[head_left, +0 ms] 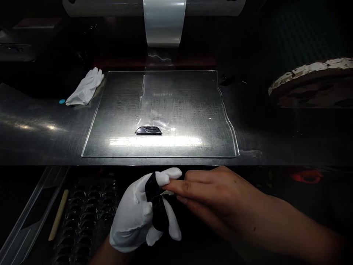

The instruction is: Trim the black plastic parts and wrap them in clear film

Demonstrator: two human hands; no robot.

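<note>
My left hand [135,215], in a white glove, grips a glossy black curved piece [157,204] below the table's front edge. Bare, my right hand [209,195] reaches in from the right, its fingertips against the left glove's fingers beside the piece. Between its thumb and fingers is a thin, pale-edged blade-like item [167,193], mostly hidden. Another small black piece [148,130] lies on the clear plate [116,110], at the end of a strip of clear film [157,95].
A white glove [86,87] and a blue dot [62,101] lie left of the plate. Film hangs from a roll [164,22] at the back. Lower left are a tray of black pieces [85,217] and a pale stick [59,215]. A red object [307,176] sits lower right.
</note>
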